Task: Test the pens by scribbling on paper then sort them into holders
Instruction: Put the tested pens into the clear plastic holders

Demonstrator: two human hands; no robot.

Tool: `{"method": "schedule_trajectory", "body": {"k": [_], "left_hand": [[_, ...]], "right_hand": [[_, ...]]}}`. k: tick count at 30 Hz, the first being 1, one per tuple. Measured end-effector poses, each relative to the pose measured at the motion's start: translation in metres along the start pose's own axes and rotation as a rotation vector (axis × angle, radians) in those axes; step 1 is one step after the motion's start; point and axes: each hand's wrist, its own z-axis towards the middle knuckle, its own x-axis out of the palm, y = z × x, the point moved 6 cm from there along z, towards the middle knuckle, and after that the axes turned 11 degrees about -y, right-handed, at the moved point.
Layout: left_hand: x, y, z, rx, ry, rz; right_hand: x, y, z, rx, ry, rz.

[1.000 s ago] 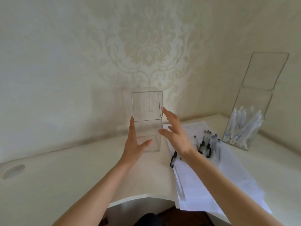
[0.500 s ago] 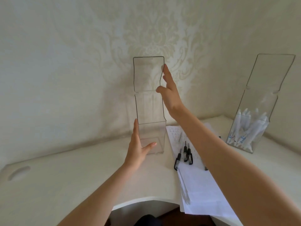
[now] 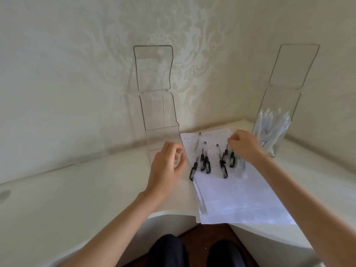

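- Pens [image 3: 207, 164]: black-capped, lying on the paper [image 3: 240, 199]; likely light, stiff and slick, so best pinched mid-barrel.
- Left hand [image 3: 165, 170]: loosely curled, empty, in front of the empty holder [image 3: 154, 112].
- Right hand [image 3: 244, 145]: over the pen tips; grip too blurred to tell.

Left hand [image 3: 167, 166] hovers loosely curled, holding nothing, just before left clear holder [image 3: 154, 68]. Right hand [image 3: 244, 145], blurred, fingers bent over black-capped pens [image 3: 204, 162] lying on paper sheets [image 3: 237, 197]; grip unclear. Right clear holder [image 3: 292, 64] contains white pens [image 3: 269, 128].
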Motion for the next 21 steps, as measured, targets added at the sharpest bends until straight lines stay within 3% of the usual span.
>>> {"method": "schedule_trajectory", "body": {"k": [4,9,14,17,21], "left_hand": [[0.073,0.006,0.000,-0.350,0.426,0.147],[0.120,0.020,0.008,-0.463,0.628,0.461],[0.143,0.032,0.016,-0.552,0.706,0.509],[0.150,0.031,0.017,-0.549,0.723,0.483],[0.149,0.030,0.016,-0.497,0.668,0.473]], "right_hand": [[0.014,-0.040,-0.002,0.139,0.071,-0.190],[0.031,-0.047,0.007,0.286,0.072,-0.220],[0.057,-0.051,0.032,0.322,0.216,-0.181],[0.062,-0.048,0.036,0.248,0.233,-0.132],[0.058,-0.043,0.031,0.100,0.240,-0.245]]}}
